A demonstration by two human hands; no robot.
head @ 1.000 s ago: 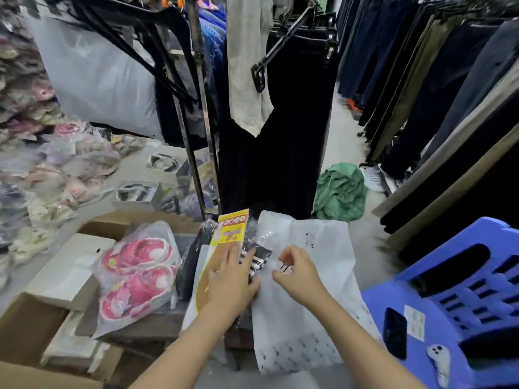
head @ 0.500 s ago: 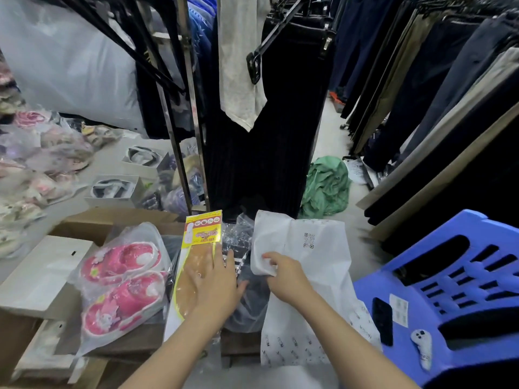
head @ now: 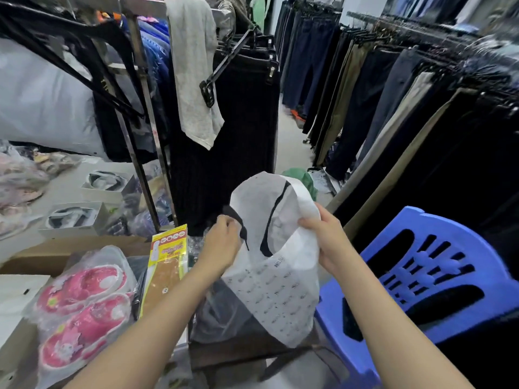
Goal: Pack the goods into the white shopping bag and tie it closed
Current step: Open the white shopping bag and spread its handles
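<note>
Clothing racks behind, both hands' fingers clamp the upright white shopping bag (head: 276,265), left hand (head: 222,244) and right hand (head: 327,238) holding its mouth upward.

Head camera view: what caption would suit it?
Both hands hold the white shopping bag open above packaged goods.

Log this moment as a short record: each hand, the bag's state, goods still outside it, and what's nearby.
left hand: grips the bag's left edge
right hand: grips the bag's right edge
white shopping bag: lifted, mouth being pulled open, not tied
pink shoes in clear plastic: outside the bag, at left
yellow-topped insole pack: outside the bag, beside the shoes
blue plastic chair: at right
</note>
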